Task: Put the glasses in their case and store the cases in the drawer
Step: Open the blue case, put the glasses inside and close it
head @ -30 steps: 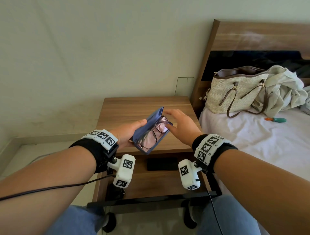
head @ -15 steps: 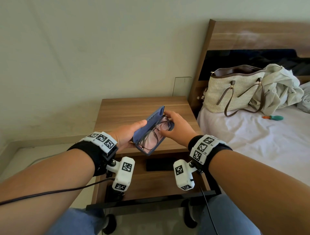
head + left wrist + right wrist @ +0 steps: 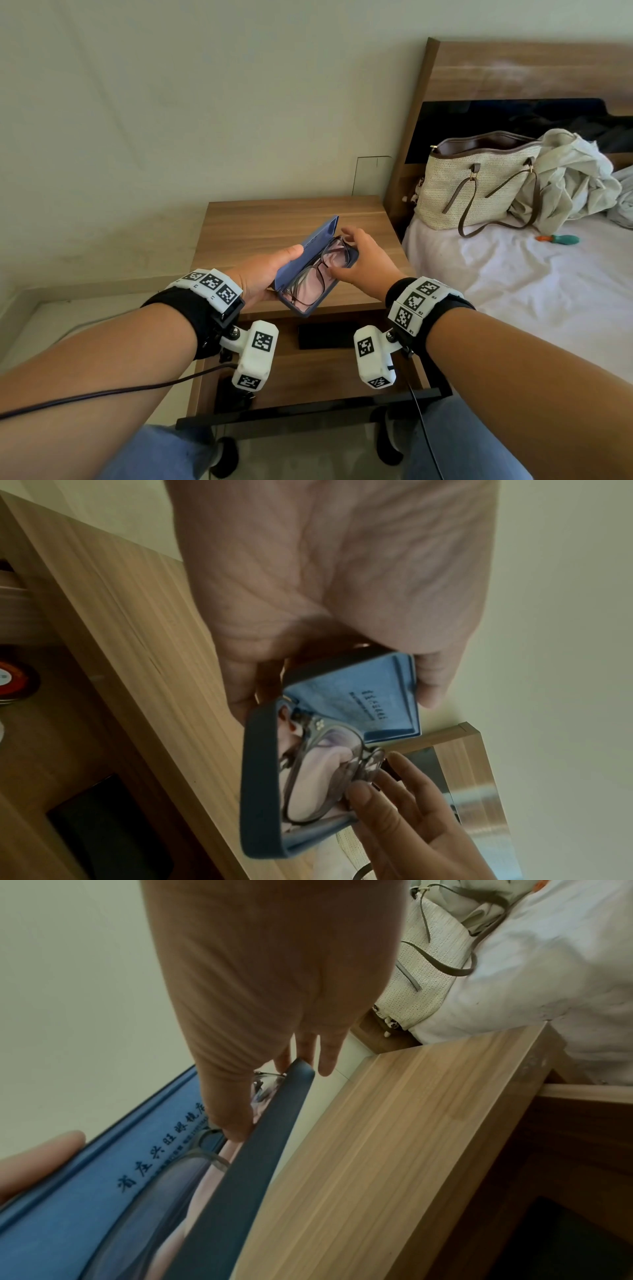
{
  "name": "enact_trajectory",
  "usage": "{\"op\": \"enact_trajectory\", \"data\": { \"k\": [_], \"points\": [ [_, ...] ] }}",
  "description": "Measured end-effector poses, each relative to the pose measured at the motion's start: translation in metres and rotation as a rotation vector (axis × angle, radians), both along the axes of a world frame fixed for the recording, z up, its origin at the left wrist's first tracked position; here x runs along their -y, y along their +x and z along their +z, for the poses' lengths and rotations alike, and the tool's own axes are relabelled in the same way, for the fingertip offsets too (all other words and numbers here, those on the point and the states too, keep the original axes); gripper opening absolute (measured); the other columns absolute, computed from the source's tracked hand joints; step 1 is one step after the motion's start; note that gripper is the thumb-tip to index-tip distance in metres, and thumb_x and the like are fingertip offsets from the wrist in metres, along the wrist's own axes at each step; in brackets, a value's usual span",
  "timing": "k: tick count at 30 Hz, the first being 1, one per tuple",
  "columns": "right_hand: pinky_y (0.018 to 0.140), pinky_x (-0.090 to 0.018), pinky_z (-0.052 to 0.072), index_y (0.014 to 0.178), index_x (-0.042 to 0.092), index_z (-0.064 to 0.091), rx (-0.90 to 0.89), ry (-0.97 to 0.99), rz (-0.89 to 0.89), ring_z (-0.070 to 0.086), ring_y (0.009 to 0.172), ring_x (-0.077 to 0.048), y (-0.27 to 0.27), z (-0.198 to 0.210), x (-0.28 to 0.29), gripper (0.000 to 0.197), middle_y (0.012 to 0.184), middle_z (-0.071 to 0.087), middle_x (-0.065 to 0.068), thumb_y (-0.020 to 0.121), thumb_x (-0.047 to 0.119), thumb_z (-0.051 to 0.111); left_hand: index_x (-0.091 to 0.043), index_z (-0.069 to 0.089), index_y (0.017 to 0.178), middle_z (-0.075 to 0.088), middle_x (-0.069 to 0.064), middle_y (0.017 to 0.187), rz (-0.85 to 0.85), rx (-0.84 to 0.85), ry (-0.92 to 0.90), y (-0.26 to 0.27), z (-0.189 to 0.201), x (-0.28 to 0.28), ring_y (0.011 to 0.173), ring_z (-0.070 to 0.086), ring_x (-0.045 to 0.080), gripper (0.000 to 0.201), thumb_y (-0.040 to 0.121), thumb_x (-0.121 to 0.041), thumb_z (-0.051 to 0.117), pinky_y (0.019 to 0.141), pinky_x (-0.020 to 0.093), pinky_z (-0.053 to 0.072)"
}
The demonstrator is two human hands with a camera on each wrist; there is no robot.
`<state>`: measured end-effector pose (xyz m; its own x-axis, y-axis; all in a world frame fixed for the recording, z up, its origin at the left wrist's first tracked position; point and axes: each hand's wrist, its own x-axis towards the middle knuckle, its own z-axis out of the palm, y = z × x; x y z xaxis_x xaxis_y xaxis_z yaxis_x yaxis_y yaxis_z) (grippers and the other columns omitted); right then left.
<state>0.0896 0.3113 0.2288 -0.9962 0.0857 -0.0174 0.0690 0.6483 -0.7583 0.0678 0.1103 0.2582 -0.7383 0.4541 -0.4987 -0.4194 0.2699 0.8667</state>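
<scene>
My left hand holds an open blue glasses case over the front edge of the wooden nightstand, thumb on the lid's outer face. Dark-framed glasses lie folded in the case on a pink cloth. My right hand is at the case's far end, its thumb pressing on the frame and its fingers straight over the rim. The left wrist view shows the case, the glasses and the right fingers touching them. From the right wrist, the thumb rests inside the case.
Below the hands the nightstand drawer stands pulled out, with a flat black object at its back. To the right is a bed with a woven handbag, a crumpled cloth and a small orange-and-teal item.
The right hand came onto the case's far end, closed over the glasses there, and now has its fingers spread with the thumb pressing them down. The left hand keeps its hold.
</scene>
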Motion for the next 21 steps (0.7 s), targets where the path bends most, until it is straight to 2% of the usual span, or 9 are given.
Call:
{"op": "enact_trajectory", "data": {
  "k": [3, 6, 7, 9, 11, 12, 16, 19, 21],
  "points": [
    [0.097, -0.022, 0.038, 0.151, 0.020, 0.020, 0.027, -0.137, -0.074, 0.045, 0.133, -0.018, 0.001, 0.000, 0.002, 0.094, 0.150, 0.038, -0.005, 0.078, 0.028, 0.077, -0.008, 0.059, 0.125, 0.065, 0.011, 0.097, 0.057, -0.005, 0.001, -0.002, 0.001, 0.000, 0.082, 0.061, 0.022, 0.049, 0.098, -0.046, 0.044, 0.079, 0.035, 0.051],
    [0.099, -0.026, 0.038, 0.153, 0.017, 0.012, 0.085, -0.398, -0.203, 0.046, 0.132, -0.019, 0.001, 0.000, 0.008, 0.087, 0.149, 0.041, -0.003, 0.088, 0.033, 0.066, -0.006, 0.056, 0.130, 0.064, 0.015, 0.103, 0.109, 0.008, 0.023, -0.005, 0.003, 0.000, 0.083, 0.061, 0.024, 0.052, 0.097, -0.045, 0.046, 0.079, 0.036, 0.052],
    [0.103, -0.029, 0.039, 0.153, 0.017, 0.014, 0.120, -0.483, -0.250, 0.048, 0.131, -0.020, 0.000, -0.002, 0.010, 0.081, 0.147, 0.044, -0.002, 0.090, 0.036, 0.061, -0.007, 0.055, 0.130, 0.064, 0.015, 0.104, 0.125, 0.021, 0.046, -0.006, 0.004, 0.000, 0.083, 0.062, 0.024, 0.051, 0.097, -0.045, 0.047, 0.081, 0.037, 0.053],
    [0.107, -0.040, 0.042, 0.147, 0.014, 0.033, 0.205, -0.699, -0.304, 0.057, 0.121, -0.021, -0.002, -0.006, 0.015, 0.061, 0.138, 0.055, -0.007, 0.095, 0.039, 0.052, -0.010, 0.054, 0.131, 0.063, 0.016, 0.108, 0.143, 0.041, 0.092, -0.009, 0.005, -0.001, 0.087, 0.062, 0.025, 0.051, 0.096, -0.046, 0.047, 0.088, 0.043, 0.053],
    [0.105, -0.042, 0.044, 0.131, 0.011, 0.053, 0.256, -0.962, -0.310, 0.063, 0.110, -0.023, 0.000, -0.005, 0.022, 0.043, 0.123, 0.065, -0.011, 0.099, 0.037, 0.044, -0.013, 0.056, 0.130, 0.063, 0.016, 0.112, 0.159, 0.051, 0.126, -0.009, 0.008, -0.002, 0.088, 0.062, 0.025, 0.049, 0.096, -0.047, 0.047, 0.089, 0.045, 0.052],
    [0.104, -0.043, 0.046, 0.126, 0.011, 0.058, 0.259, -1.062, -0.316, 0.065, 0.107, -0.025, 0.002, -0.004, 0.025, 0.040, 0.118, 0.068, -0.012, 0.100, 0.037, 0.042, -0.015, 0.057, 0.127, 0.064, 0.015, 0.111, 0.165, 0.057, 0.142, -0.009, 0.008, -0.003, 0.087, 0.063, 0.024, 0.046, 0.096, -0.046, 0.046, 0.087, 0.044, 0.054],
    [0.098, -0.046, 0.049, 0.114, 0.012, 0.062, 0.261, -1.346, -0.344, 0.064, 0.104, -0.030, 0.005, -0.003, 0.036, 0.040, 0.114, 0.067, -0.015, 0.102, 0.040, 0.036, -0.020, 0.063, 0.118, 0.070, 0.009, 0.103, 0.161, 0.085, 0.207, -0.007, 0.011, -0.008, 0.085, 0.066, 0.023, 0.038, 0.099, -0.046, 0.041, 0.081, 0.041, 0.055],
    [0.097, -0.048, 0.047, 0.130, 0.013, 0.056, 0.338, -1.544, -0.305, 0.057, 0.121, -0.034, 0.005, -0.004, 0.041, 0.052, 0.129, 0.062, -0.016, 0.100, 0.048, 0.032, -0.022, 0.065, 0.113, 0.073, 0.007, 0.099, 0.162, 0.093, 0.219, -0.006, 0.011, -0.011, 0.086, 0.068, 0.023, 0.038, 0.098, -0.046, 0.041, 0.079, 0.040, 0.057],
    [0.091, -0.048, 0.049, 0.132, 0.014, 0.055, 0.359, -1.620, -0.294, 0.055, 0.124, -0.035, 0.005, -0.004, 0.044, 0.054, 0.134, 0.060, -0.016, 0.099, 0.049, 0.031, -0.021, 0.064, 0.116, 0.073, 0.008, 0.102, 0.156, 0.084, 0.201, -0.005, 0.011, -0.012, 0.090, 0.068, 0.024, 0.040, 0.097, -0.048, 0.042, 0.082, 0.042, 0.056]
  ]
}}
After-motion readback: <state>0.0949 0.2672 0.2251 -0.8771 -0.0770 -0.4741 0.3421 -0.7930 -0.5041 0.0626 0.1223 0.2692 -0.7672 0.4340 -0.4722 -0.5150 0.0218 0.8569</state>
